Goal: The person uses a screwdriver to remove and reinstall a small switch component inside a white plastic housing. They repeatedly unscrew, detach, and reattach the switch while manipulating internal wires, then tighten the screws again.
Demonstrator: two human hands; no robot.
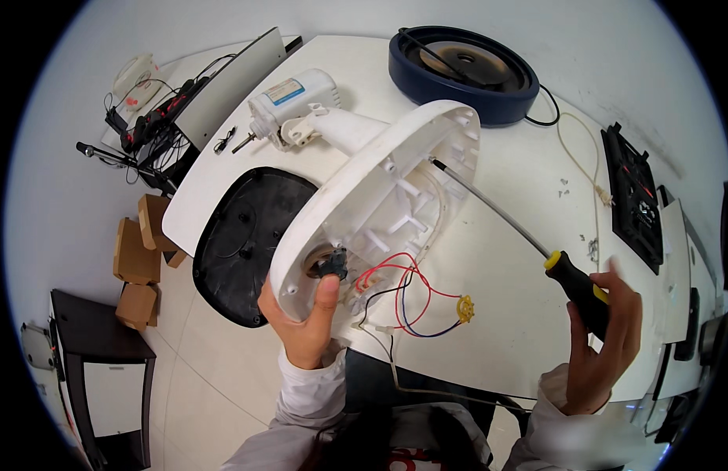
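My left hand (305,318) grips the lower left end of a white plastic housing (403,188), which is tilted up on its edge, my thumb by a dark component (331,264) in it. My right hand (603,337) holds a black-and-yellow screwdriver (572,290); its tip reaches the upper right of the housing's inside. Red, blue and black wires (415,290) hang from the housing to a yellow round part (465,309). A white motor unit (297,98) on a hinged neck lies behind. A black oval plate (234,228) lies left of the housing.
A navy round base (462,74) with a cord stands at the back. An open black tool case (631,196) lies at the right, beside loose screws (592,247). Boards and tangled cables (156,110) are at the back left. Cardboard boxes (136,251) sit left of the table.
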